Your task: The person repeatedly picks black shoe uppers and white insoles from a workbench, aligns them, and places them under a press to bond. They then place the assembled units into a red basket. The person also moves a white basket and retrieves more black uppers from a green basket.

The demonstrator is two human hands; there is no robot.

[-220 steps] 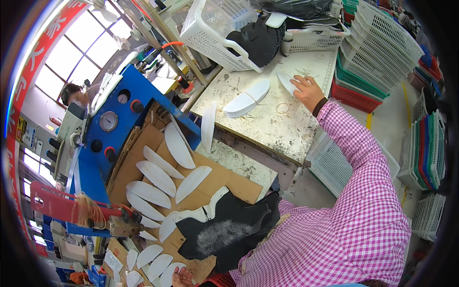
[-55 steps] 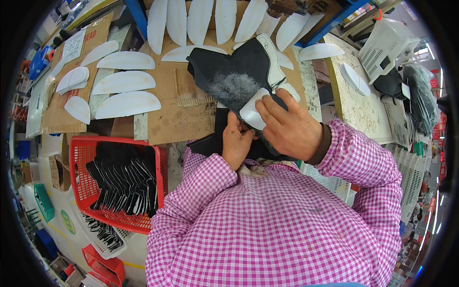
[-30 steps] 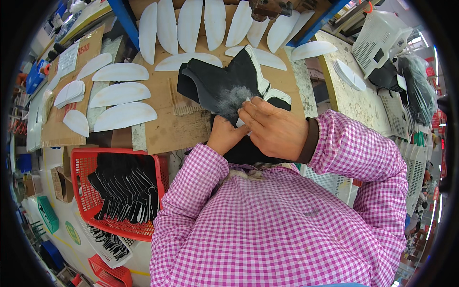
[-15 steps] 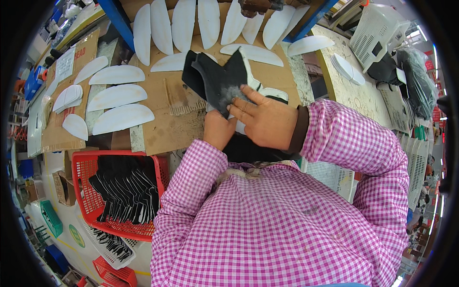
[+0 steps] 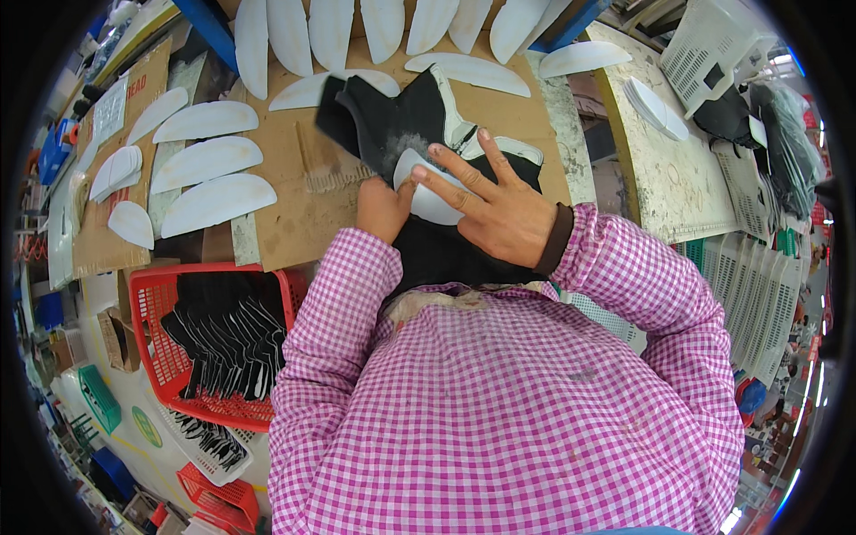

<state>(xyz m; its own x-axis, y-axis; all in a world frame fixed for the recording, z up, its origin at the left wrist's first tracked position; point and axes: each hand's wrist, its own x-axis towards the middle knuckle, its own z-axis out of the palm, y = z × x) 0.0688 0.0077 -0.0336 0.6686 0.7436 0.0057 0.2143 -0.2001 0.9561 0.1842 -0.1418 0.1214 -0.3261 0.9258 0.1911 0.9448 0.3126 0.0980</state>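
Note:
A black shoe upper (image 5: 383, 111) with white edging lies in front of me, a whitish-grey smudge on its dark face. At its near edge my left hand (image 5: 383, 209) is closed, gripping the material, its thumb beside a white half-moon piece (image 5: 431, 203). That piece lies against the upper between my hands. My right hand (image 5: 504, 218) reaches in from the right with fingers stretched and spread, one fingertip touching the white piece. My right palm hides part of the piece and the upper. More black material (image 5: 446, 254) hangs between my forearms.
Several white half-moon pieces (image 5: 209, 165) rest on cardboard (image 5: 294, 227) to the left, others along the back. A red basket (image 5: 152, 312) of black pieces stands below left. On the right bench (image 5: 682, 178) are a white stack (image 5: 655, 107) and a white crate (image 5: 713, 53).
My right hand has moved slightly right and its fingers have spread, uncovering the white half-moon piece. My left hand and the upper have shifted a little left.

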